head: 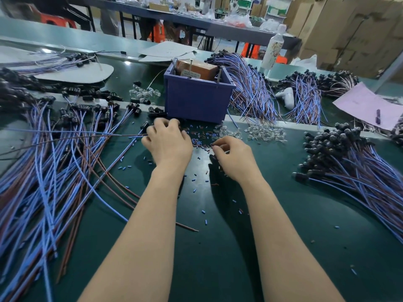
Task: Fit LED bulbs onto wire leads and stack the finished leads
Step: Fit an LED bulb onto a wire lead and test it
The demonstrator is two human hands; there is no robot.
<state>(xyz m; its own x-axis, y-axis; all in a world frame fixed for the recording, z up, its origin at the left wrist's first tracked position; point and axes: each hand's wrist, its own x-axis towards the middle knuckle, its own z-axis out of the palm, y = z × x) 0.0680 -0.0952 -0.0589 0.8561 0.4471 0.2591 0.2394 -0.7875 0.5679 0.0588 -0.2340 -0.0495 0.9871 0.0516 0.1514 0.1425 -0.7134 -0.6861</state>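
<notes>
Blue-and-brown wire lead (109,133) runs in from the left and ends in the left hand (168,141), whose fingers curl round its near end just in front of the purple bin (197,101). The right hand (234,156) hovers beside it, fingers bent over scattered insulation scraps (201,141); whether they pinch anything cannot be told. The step looks like fetching a bulb, as the clear LED bulbs (265,132) lie just beyond. Next would come seating one, then laying the lead on the finished stack (353,164) at right. Unfitted leads (50,171) crowd the table (218,258) on the left.
</notes>
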